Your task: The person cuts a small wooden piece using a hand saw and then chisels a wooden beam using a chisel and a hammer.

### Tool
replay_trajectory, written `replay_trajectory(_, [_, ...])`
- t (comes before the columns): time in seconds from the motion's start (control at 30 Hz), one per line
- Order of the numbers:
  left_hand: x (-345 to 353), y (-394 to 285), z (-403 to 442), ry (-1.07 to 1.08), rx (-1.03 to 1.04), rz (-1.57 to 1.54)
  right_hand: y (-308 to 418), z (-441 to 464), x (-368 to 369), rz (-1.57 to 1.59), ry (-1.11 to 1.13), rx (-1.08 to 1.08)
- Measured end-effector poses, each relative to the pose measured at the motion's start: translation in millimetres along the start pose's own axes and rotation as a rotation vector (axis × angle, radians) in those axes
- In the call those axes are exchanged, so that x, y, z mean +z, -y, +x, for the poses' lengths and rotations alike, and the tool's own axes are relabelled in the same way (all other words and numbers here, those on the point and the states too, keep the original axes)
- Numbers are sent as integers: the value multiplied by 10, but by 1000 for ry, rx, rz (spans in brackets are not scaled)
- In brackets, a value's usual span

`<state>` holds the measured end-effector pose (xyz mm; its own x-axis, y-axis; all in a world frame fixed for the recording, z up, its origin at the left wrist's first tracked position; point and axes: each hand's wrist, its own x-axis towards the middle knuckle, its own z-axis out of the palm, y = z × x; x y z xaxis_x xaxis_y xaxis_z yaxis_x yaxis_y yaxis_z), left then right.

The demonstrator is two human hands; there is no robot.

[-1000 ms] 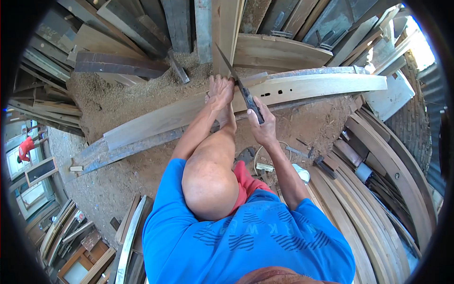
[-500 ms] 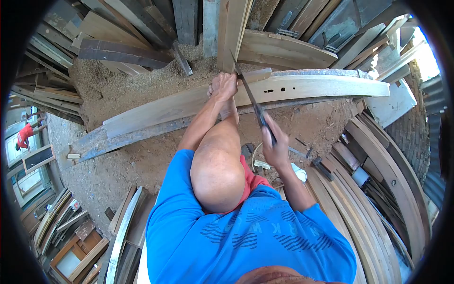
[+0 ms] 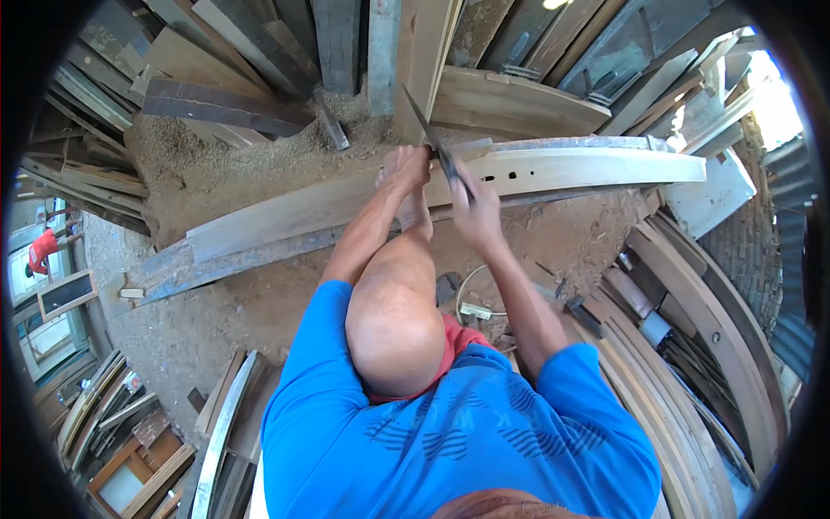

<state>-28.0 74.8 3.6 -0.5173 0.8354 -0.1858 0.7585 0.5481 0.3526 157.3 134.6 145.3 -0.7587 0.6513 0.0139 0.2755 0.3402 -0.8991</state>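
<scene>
My right hand (image 3: pixel 475 208) is closed around the handle of a handsaw (image 3: pixel 430 134), whose dark, tapering blade points up and away to the left. Next to the blade, my left hand (image 3: pixel 405 169) is closed at the near edge of the work area; what its fingers grip is hidden. Beyond it a pale wooden plank (image 3: pixel 421 65) runs away from me. A long curved board (image 3: pixel 596 169) with several small dark slots and holes crosses under both hands, on a worn beam (image 3: pixel 160 268). My bare knee (image 3: pixel 393 320) is raised below my left forearm.
Sawdust (image 3: pixel 186 173) covers the ground behind the board, with a chisel-like tool (image 3: pixel 331 121) there. A hammer (image 3: pixel 586 316) lies by stacked curved planks (image 3: pixel 648 372) at right. Timber leans at the back. A person in red (image 3: pixel 41 251) is far left.
My right hand has pushed the saw forward and to the left, so its handle is now nearer my left hand. My left hand stays nearly in place.
</scene>
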Motion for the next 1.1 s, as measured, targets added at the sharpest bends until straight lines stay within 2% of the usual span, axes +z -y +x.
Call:
replay_trajectory(0.03, [51, 6, 10, 5, 12, 15, 2, -444, -185, -7, 31, 84])
replay_trajectory(0.07, [118, 37, 5, 18, 24, 33, 35, -862, -387, 3, -2, -7])
replay_trajectory(0.1, [160, 75, 77, 22, 40, 56, -37, -1276, -571, 10, 28, 4])
replay_trajectory(0.17, [522, 220, 192, -169, 109, 0, 55, -1765, -823, 22, 50, 85])
replay_trajectory(0.2, [655, 284, 164, -251, 149, -20, 20, -1686, -745, 15, 31, 63])
replay_trajectory(0.3, [566, 270, 110, -245, 160, 5, -165, -682, -222, -52, -39, -64])
replay_trajectory(0.33, [353, 205, 61, -182, 127, -47, -207, -242, -24, -183, 76, 204])
replay_trajectory(0.37, [46, 72, -78, -107, 94, -100, -318, 127, 255, 11, -93, 19])
replay_trajectory(0.43, [-232, -15, -95, -54, 67, -136, -575, 652, 504, -59, -142, -82])
replay_trajectory(0.53, [-113, -25, -51, -102, 57, -112, -290, 140, 159, -5, -81, 0])
replay_trajectory(0.57, [10, 20, -36, -123, 58, -81, -61, -221, -138, 6, 56, 219])
replay_trajectory(0.6, [123, 74, -14, -140, 59, -50, -42, -661, -323, -23, -38, 10])
replay_trajectory(0.67, [326, 166, 84, -137, 103, -39, 46, -1522, -728, 48, 27, 118])
replay_trajectory(0.77, [542, 243, 122, -217, 142, -41, 105, -1681, -802, -73, 5, 73])
replay_trajectory(0.8, [590, 269, 120, -258, 156, -42, -16, -1474, -640, -63, -21, 48])
replay_trajectory(0.87, [201, 141, 47, -149, 114, -47, -353, -496, -64, -80, -86, -40])
replay_trajectory(0.9, [42, 61, -31, -93, 92, -51, -374, 2, 185, 25, -81, 12])
replay_trajectory(0.93, [-21, 31, -119, -71, 71, -73, -402, 442, 367, 60, -91, -84])
replay_trajectory(1.0, [-177, -28, -109, -49, 51, -119, -415, 655, 418, -26, -64, -68])
replay_trajectory(1.03, [-30, 9, -54, -40, 76, -92, -422, 667, 381, -82, -47, -58])
replay_trajectory(1.1, [458, 257, 192, -42, 104, -48, -331, -17, 88, 49, -34, 4])
